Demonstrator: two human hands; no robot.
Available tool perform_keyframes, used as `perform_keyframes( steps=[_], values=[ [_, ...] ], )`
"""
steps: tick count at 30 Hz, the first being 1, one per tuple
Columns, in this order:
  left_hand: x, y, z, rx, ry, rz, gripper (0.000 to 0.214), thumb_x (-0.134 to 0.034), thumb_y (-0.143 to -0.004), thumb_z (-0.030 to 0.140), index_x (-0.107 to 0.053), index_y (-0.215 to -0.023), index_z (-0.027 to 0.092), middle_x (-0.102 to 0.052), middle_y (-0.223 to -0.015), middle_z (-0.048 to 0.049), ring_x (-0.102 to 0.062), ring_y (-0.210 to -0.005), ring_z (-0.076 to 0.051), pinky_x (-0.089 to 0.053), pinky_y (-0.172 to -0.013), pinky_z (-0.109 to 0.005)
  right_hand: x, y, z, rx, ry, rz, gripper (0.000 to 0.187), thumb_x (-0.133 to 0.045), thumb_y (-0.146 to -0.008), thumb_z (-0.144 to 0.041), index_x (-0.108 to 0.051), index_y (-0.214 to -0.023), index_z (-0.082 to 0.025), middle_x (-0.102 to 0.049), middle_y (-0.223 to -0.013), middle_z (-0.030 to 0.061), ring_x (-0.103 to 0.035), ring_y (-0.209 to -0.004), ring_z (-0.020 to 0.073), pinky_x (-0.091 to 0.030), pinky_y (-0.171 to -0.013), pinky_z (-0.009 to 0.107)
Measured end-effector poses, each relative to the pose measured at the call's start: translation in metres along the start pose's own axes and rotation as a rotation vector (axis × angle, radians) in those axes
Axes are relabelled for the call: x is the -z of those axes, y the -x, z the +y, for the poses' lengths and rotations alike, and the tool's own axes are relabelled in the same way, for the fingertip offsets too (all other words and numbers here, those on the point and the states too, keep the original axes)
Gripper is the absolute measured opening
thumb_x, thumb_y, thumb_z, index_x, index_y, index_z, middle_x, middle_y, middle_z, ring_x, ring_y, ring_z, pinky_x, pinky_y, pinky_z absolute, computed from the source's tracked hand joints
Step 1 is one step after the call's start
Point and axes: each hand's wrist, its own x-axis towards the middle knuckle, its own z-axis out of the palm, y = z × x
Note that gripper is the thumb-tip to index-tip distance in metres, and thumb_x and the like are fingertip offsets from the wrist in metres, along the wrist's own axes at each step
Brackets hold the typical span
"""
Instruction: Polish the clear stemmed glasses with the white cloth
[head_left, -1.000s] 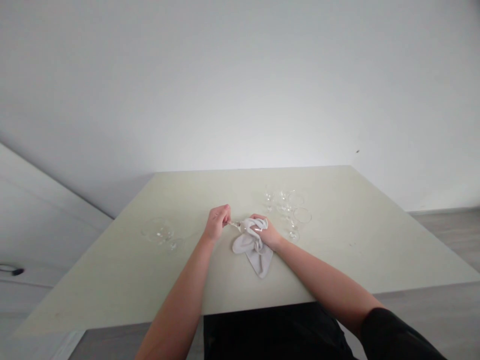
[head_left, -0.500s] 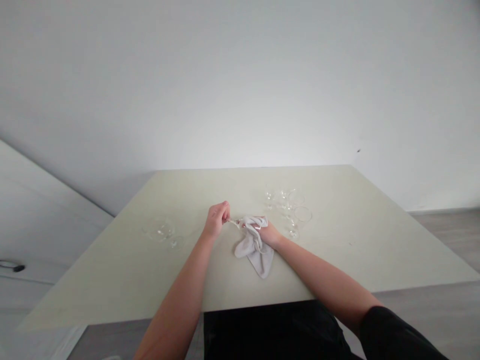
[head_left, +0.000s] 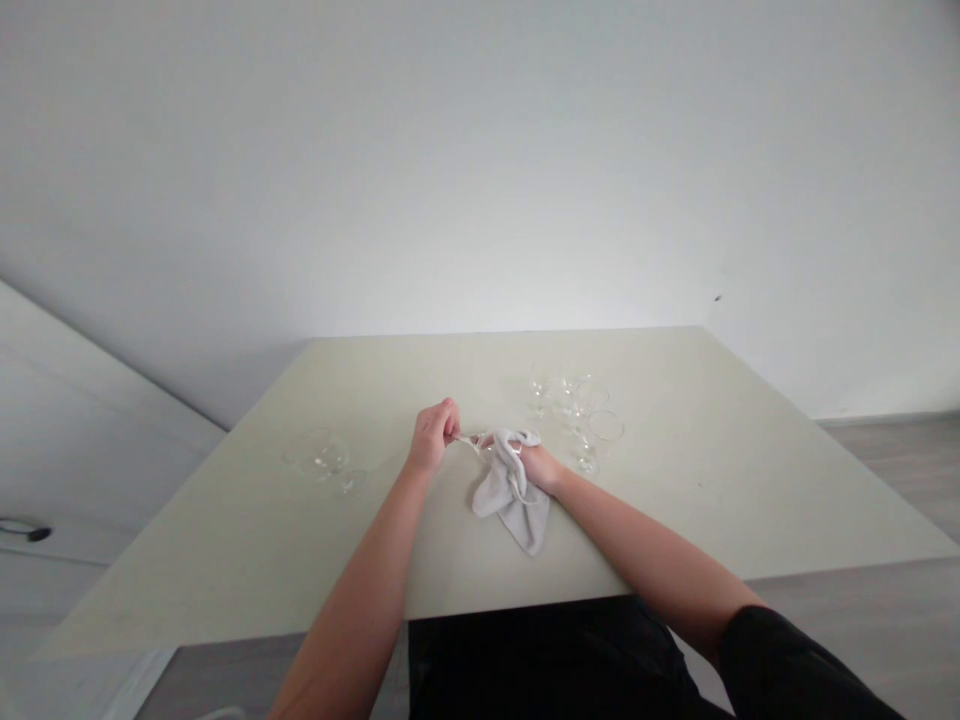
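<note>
My left hand [head_left: 435, 432] is closed around the stem end of a clear wine glass [head_left: 470, 441], which lies nearly sideways above the table. My right hand [head_left: 536, 463] is wrapped in a pale grey cloth [head_left: 512, 490] at the bowl end of that glass. The cloth covers most of the bowl and the right fingers, and its loose corners hang down toward the table. Which part of the left hand touches the foot of the glass is hidden.
On the pale table [head_left: 247, 560], several clear stemmed glasses [head_left: 570, 395] stand right of my hands, close to the right forearm. More clear glassware [head_left: 326, 460] sits left of my left forearm. A plain wall [head_left: 480, 180] rises behind the far edge.
The cloth and my right hand have shifted very slightly at the bowl of the glass. My left hand keeps its hold in nearly the same place.
</note>
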Motion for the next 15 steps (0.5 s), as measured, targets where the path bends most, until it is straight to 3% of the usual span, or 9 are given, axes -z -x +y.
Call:
perform_keyframes(
  steps=[5,9,11,15],
  values=[
    [0.0024,-0.0009,0.0014,0.043,-0.007,0.022,0.056,-0.057,-0.083,0.053,-0.039,-0.044,0.018,-0.042,-0.046,-0.0016,-0.035,-0.044,-0.010,-0.018,-0.042,-0.024,0.0015,-0.0030,0.0008,0.106,0.181,-0.105,0.024,-0.071,-0.076,-0.035,-0.073,-0.095,-0.022,-0.074,-0.092,0.0029,-0.066,-0.092,0.0208,-0.048,-0.091,0.035],
    [0.0047,-0.0022,0.0021,0.029,-0.007,0.006,0.055,-0.059,-0.082,0.054,-0.039,-0.044,0.019,-0.043,-0.045,-0.0018,-0.036,-0.044,-0.009,-0.018,-0.042,-0.024,-0.0001,0.0010,-0.0025,0.073,0.139,-0.161,0.060,-0.081,-0.066,-0.028,-0.063,-0.123,-0.022,-0.072,-0.095,0.0015,-0.065,-0.082,0.0166,-0.051,-0.079,0.029],
    [0.0063,-0.0044,0.0033,0.022,0.058,0.046,0.054,-0.059,-0.081,0.054,-0.038,-0.045,0.019,-0.041,-0.046,-0.0006,-0.034,-0.043,-0.009,-0.016,-0.041,-0.023,-0.0025,0.0030,-0.0031,0.032,0.023,-0.094,0.064,-0.081,-0.067,-0.030,-0.059,-0.126,-0.023,-0.072,-0.091,0.0005,-0.064,-0.076,0.0162,-0.051,-0.072,0.028],
    [0.0087,-0.0097,0.0067,0.041,0.244,0.256,0.052,-0.057,-0.080,0.053,-0.031,-0.051,0.019,-0.037,-0.049,0.0029,-0.027,-0.041,-0.007,-0.016,-0.040,-0.022,-0.0084,0.0020,0.0000,0.031,-0.241,0.185,0.051,-0.074,-0.073,-0.039,-0.060,-0.121,-0.026,-0.068,-0.081,-0.0010,-0.063,-0.071,0.0176,-0.052,-0.066,0.028]
  ],
)
